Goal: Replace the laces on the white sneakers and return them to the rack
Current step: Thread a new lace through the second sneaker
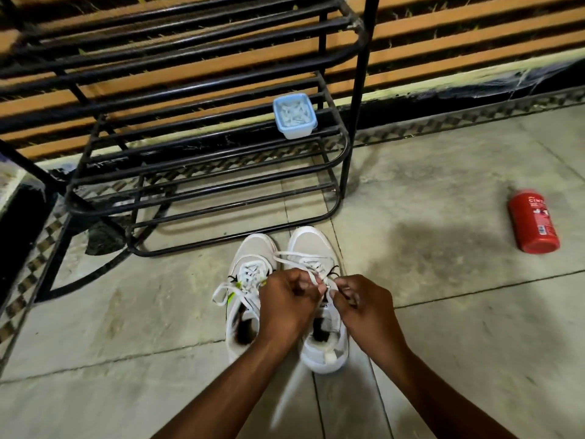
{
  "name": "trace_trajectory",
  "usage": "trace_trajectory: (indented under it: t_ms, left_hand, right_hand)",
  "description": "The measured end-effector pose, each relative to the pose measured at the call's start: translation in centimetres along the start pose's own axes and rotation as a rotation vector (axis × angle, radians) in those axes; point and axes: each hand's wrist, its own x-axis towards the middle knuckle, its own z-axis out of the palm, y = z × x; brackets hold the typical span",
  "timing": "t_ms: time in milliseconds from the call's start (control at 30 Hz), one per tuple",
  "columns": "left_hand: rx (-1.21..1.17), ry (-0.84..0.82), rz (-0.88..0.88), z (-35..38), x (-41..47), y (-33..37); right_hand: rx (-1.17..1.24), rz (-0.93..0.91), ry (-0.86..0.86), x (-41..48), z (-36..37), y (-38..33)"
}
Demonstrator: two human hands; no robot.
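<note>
While my left hand (289,301) and right hand (364,304) pinch the white lace (311,277) over the right sneaker (319,248) on the floor near the rack (202,172), uneven pulling could slip it loose.

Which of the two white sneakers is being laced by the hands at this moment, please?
The right sneaker: both hands, left hand and right hand, pinch its lace; the left sneaker sits untouched.

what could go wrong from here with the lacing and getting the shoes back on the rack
Both hands, left hand and right hand, pinch the lace of the right sneaker; it might slip or tighten unevenly. The left sneaker trails a loose lace end that may snag a rack bar.
</note>
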Motion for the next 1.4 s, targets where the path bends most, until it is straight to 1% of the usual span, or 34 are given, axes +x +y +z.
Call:
trace_trajectory:
  t_ms: [133,267,400,567,667,733,800,867,1033,1167,1300,1400]
  left_hand:
    - [0.004,0.061,0.001,0.5,0.3,-0.4]
    - [0.021,0.078,0.017,0.9,0.2,-0.4]
    - [0.015,0.006,0.027,0.7,0.5,-0.3]
    - [0.037,-0.064,0.039,0.4,1.3,-0.9]
    - [0.030,-0.076,0.038,0.5,1.2,-0.9]
    - [0.067,-0.053,0.051,0.6,1.2,-0.6]
    - [0.138,0.005,0.070,0.7,1.0,-0.3]
    - [0.182,0.037,0.085,0.8,0.9,-0.1]
    - [0.268,0.047,0.095,1.2,0.8,-0.2]
    - [0.210,0.042,0.042,0.7,1.1,-0.8]
    - [0.160,-0.032,0.018,0.2,1.6,-1.4]
    - [0.055,-0.084,-0.054,0.0,2.2,-1.9]
  right_hand:
    - [0.041,-0.008,-0.005,0.2,-0.1,0.2]
    - [0.104,0.028,-0.018,0.1,0.0,0.5]
    - [0.148,0.052,-0.030,0.1,0.2,0.7]
    - [0.056,0.017,-0.058,0.5,0.2,1.3]
    - [0.149,0.072,-0.101,0.6,0.0,1.7]
    - [0.176,0.075,-0.117,0.7,-0.1,1.6]
    - [0.200,0.072,-0.116,0.7,0.0,1.4]
    - [0.169,0.046,-0.112,0.6,0.1,1.1]
    - [0.072,-0.034,-0.084,0.6,0.4,0.7]
    - [0.042,-0.005,-0.138,0.9,0.7,0.8]
    - [0.080,0.060,-0.160,1.3,0.7,0.8]
    - [0.094,0.080,-0.193,1.5,0.4,0.9]
